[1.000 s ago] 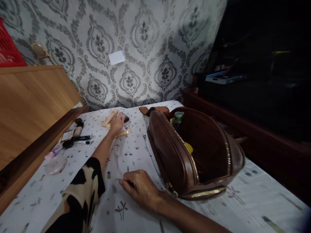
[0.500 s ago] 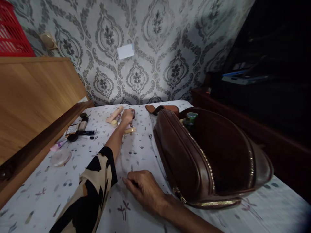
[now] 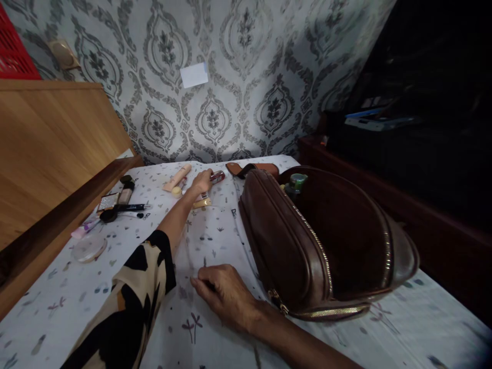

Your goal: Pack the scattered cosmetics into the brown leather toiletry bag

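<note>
My left hand [image 3: 202, 181] reaches out to the far end of the patterned sheet, its fingers closed on a small, shiny dark-red tube [image 3: 217, 177] whose end sticks out to the right. Close beside that hand lie a peach squeeze tube [image 3: 177, 178], a small yellow-capped jar [image 3: 176, 192] and a flat yellow-gold item [image 3: 202, 203]. Nearer to me, my right hand [image 3: 225, 292] rests on the sheet, loosely curled into a fist with nothing visible in it. Right of it stands a brown leather bag [image 3: 282, 238], unzipped, with a green-capped bottle [image 3: 297, 182] showing inside.
Along the left lie a round compact [image 3: 89, 248], a black brush [image 3: 108, 215], a glittery square case [image 3: 108, 202] and a foundation bottle [image 3: 126, 192]. A wooden panel [image 3: 57, 133] borders that side. Behind the bag lies a brown strap [image 3: 265, 168].
The dark-red tube, mostly covered by my left hand before, now shows to the right of my fingers. My right hand keeps its pose. The view has shifted slightly.
</note>
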`<state>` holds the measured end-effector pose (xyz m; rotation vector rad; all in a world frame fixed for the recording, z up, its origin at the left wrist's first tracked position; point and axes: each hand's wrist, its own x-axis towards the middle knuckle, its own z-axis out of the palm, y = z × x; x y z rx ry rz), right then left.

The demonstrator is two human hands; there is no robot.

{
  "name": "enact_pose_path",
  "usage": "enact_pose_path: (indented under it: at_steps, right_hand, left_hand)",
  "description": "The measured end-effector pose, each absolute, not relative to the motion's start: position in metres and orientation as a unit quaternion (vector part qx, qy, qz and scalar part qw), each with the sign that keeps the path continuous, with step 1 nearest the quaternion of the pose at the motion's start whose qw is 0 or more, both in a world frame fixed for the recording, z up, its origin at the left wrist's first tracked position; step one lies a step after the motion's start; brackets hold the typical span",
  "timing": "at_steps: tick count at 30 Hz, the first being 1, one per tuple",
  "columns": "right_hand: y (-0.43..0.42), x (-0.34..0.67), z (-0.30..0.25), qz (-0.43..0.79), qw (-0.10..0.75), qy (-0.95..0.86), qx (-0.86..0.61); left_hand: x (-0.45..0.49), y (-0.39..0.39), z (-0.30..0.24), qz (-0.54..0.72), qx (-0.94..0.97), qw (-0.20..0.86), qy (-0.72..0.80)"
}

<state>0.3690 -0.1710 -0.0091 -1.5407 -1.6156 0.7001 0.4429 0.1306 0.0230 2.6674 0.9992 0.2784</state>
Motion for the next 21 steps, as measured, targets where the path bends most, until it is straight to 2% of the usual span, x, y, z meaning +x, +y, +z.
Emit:
enact_pose_path:
  at_steps: [8,21]
  right_hand:
    - [-0.171,0.368,-0.008,0.272,0.377,-0.638,-0.613]
    - [-0.171,0.371,-0.009,0.278,0.399,-0.637,-0.599]
  left_hand:
    - [0.432,0.122,0.044,0.039,0.946,0.142,0.290]
    - [0.419,0.066,0.037,0.096,0.963,0.059,0.243]
